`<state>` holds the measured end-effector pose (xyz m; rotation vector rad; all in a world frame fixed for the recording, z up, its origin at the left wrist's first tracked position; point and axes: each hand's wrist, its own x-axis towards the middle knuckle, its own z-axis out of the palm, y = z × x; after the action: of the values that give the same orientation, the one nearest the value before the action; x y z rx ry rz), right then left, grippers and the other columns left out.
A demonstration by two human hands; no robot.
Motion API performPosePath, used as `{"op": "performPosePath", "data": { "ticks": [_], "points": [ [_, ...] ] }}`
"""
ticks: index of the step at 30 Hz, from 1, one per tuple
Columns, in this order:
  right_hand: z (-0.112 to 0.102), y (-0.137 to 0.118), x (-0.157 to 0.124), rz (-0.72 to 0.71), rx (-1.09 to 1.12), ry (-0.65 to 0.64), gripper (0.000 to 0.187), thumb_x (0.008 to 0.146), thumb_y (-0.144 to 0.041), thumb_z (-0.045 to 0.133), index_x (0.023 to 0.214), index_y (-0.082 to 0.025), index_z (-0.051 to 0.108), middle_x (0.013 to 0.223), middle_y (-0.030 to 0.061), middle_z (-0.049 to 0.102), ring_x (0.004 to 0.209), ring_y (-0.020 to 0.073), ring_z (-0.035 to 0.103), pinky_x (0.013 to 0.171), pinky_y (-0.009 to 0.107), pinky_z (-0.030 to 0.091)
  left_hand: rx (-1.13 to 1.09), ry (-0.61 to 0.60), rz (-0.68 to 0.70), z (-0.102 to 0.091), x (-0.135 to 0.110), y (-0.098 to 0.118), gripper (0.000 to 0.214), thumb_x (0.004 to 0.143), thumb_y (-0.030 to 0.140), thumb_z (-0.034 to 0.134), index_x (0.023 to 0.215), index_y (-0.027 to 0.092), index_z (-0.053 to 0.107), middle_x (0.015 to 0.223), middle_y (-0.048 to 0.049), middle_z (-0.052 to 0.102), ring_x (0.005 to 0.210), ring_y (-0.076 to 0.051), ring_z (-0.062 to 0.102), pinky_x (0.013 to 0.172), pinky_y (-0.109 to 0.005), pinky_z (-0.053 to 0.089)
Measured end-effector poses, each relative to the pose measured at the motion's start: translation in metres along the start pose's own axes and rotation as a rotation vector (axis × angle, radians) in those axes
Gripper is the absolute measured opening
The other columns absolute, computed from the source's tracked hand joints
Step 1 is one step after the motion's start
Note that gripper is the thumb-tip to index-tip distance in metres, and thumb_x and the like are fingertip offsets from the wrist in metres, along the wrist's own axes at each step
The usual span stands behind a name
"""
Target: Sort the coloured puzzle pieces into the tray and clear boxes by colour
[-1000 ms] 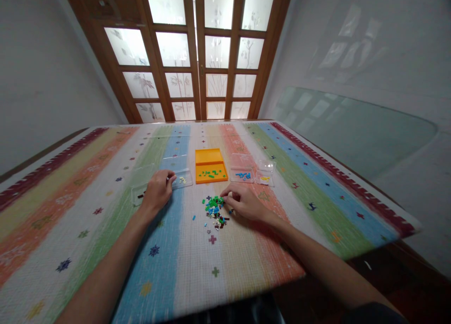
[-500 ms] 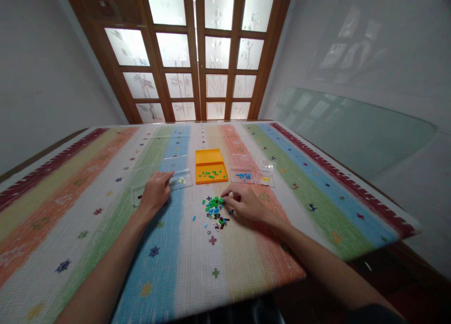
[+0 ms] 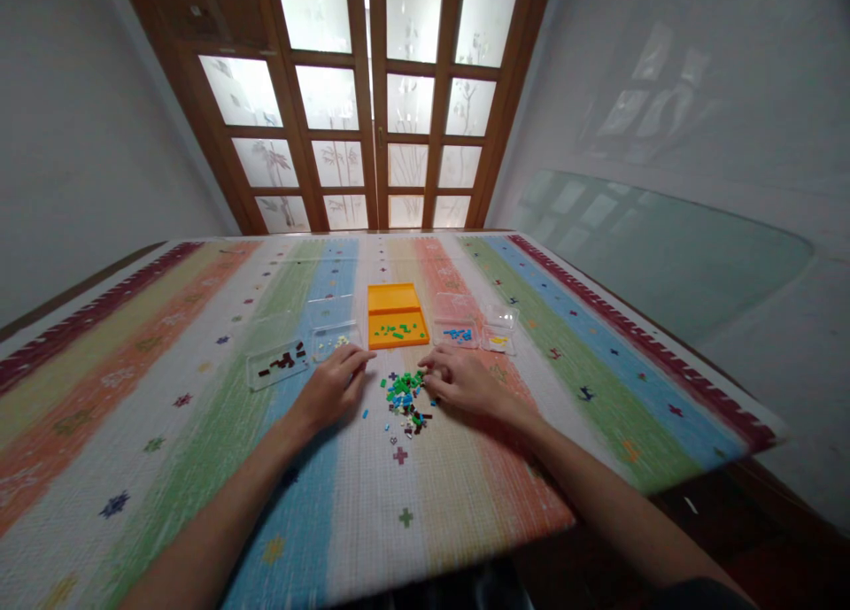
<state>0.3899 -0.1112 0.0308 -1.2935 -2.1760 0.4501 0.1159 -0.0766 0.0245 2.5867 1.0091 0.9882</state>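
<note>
A heap of small building bricks [image 3: 404, 387], mostly green with some blue, brown and pale ones, lies on the striped cloth. My right hand [image 3: 458, 380] is at its right edge, fingers curled together; anything between them is too small to make out. To the left of the heap is my left hand [image 3: 336, 382], fingers stretched to the right and thumb apart, with nothing visible in it. Beyond the heap stands an open orange case [image 3: 398, 297] with green bricks inside. A clear box behind my left hand [image 3: 324, 331] holds pale pieces.
At the left a clear box [image 3: 256, 382] holds brown bricks. On the right are a clear box with blue bricks [image 3: 458, 334] and a smaller one with yellow bricks [image 3: 499, 340]. The striped tablecloth [image 3: 465, 495] covers the table; its front edge is near me.
My left hand has moved right and nearer, from beside the clear boxes toward the heap, uncovering the brown bricks in their box. My right hand has stayed nearly in place.
</note>
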Motion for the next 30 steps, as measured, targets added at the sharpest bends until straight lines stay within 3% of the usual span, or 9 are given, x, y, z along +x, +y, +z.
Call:
{"op": "performPosePath", "data": {
  "ticks": [4, 14, 30],
  "points": [
    [0.002, -0.002, -0.001, -0.004, -0.058, -0.058, 0.023, 0.087, -0.017, 0.065, 0.108, -0.017, 0.073, 0.102, 0.0087, 0.066, 0.085, 0.0197, 0.061, 0.079, 0.033, 0.046, -0.063, -0.091, -0.067, 0.012, -0.004, 0.008, 0.023, 0.100, 0.022, 0.043, 0.104, 0.018, 0.065, 0.099, -0.0092, 0.068, 0.095, -0.022, 0.065, 0.090, -0.039, 0.054],
    [0.005, 0.000, 0.001, -0.112, -0.095, -0.113, 0.029, 0.090, -0.016, 0.061, 0.117, -0.018, 0.072, 0.110, 0.0094, 0.063, 0.098, 0.0205, 0.060, 0.089, 0.035, 0.048, -0.166, -0.080, -0.168, 0.016, -0.005, 0.004, 0.028, 0.102, 0.032, 0.040, 0.105, 0.018, 0.064, 0.101, -0.0085, 0.071, 0.095, -0.023, 0.067, 0.093, -0.040, 0.053],
    [0.000, -0.001, 0.006, -0.034, -0.034, -0.168, 0.026, 0.088, -0.008, 0.059, 0.111, -0.011, 0.070, 0.100, 0.0091, 0.067, 0.084, 0.0170, 0.059, 0.079, 0.030, 0.046, -0.182, -0.087, -0.196, 0.017, -0.005, 0.005, 0.028, 0.102, 0.032, 0.040, 0.106, 0.019, 0.064, 0.104, -0.0078, 0.072, 0.097, -0.023, 0.067, 0.094, -0.040, 0.052]
  ]
}}
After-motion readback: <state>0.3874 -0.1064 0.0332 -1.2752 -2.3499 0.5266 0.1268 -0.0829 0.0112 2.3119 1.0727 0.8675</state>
